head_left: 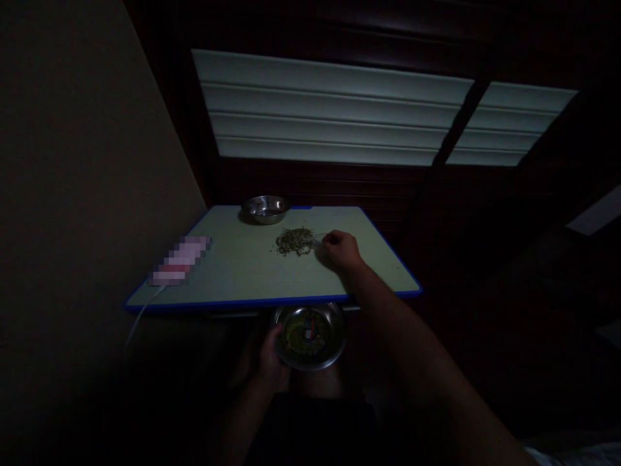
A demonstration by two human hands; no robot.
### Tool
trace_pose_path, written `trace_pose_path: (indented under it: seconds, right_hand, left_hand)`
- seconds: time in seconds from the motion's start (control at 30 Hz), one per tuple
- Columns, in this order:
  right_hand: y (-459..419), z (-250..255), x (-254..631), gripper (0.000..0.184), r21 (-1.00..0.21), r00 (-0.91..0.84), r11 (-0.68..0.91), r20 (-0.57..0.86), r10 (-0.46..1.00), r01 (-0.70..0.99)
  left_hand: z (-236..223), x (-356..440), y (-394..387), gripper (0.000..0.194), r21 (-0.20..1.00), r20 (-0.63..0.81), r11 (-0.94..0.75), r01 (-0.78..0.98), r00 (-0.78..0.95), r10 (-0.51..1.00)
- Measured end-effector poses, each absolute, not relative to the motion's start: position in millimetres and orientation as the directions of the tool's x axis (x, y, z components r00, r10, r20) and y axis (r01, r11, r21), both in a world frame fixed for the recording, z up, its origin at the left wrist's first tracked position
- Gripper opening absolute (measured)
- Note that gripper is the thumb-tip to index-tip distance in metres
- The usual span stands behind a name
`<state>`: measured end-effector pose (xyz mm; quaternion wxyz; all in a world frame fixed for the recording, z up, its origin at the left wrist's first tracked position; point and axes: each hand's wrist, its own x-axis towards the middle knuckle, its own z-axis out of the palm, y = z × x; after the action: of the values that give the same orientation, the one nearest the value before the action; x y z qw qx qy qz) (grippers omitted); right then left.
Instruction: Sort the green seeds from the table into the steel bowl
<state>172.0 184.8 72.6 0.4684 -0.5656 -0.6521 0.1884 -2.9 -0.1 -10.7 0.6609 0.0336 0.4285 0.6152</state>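
My left hand [274, 359] grips the left rim of a shiny metal bowl [334, 353], held below the table's front edge. Inside it lie many small greenish grains [295, 333] and a small dark object with a red and white mark [309, 330]. On the table, a loose pile of small green-brown grains [294, 241] is spread out. My right hand [342, 248] is at the right side of this pile, fingers pinched on a thin, pale, see-through piece [317, 240]; its exact kind is too dim to tell.
The pale table [242, 275] has a blue edge. A second metal bowl [266, 210] stands at its back left. A blurred pink phone-like object [180, 260] with a white cable [141, 312] lies at the left edge. A wall [97, 162] rises at left, dark wooden panelling [320, 181] behind.
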Motion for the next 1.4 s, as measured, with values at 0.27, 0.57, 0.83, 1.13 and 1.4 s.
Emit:
trace_pose_path:
  seconds: [0.27,0.57,0.83,1.13,1.4]
  right_hand:
    - [181.1,76.0,171.1,0.009,-0.733,-0.019,0.291,0.355,0.935,0.615]
    - [172.3,83.6,168.2,0.011,-0.873,-0.101,0.272,0.253,0.962,0.404]
    - [168.6,87.8,170.1,0.011,-0.859,0.031,0.239,0.283,0.959,0.454]
    - [168.8,86.7,170.5,0.011,-0.853,-0.005,0.220,0.247,0.969,0.473]
    - [168.8,86.8,171.1,0.011,-0.848,-0.013,0.222,0.247,0.969,0.482]
  left_hand:
    - [-13.3,-3.2,-0.1,0.022,0.576,-0.508,0.236,-0.782,-0.116,0.854]
    - [-7.2,-2.8,0.0,0.019,0.569,-0.546,0.252,-0.782,-0.130,0.828]
    - [-8.2,-1.9,0.4,0.018,0.571,-0.547,0.247,-0.783,-0.138,0.825]
    - [-9.6,-2.5,0.7,0.020,0.579,-0.533,0.242,-0.778,-0.137,0.835]
    - [-8.1,-3.1,-0.7,0.021,0.577,-0.519,0.241,-0.780,-0.122,0.846]
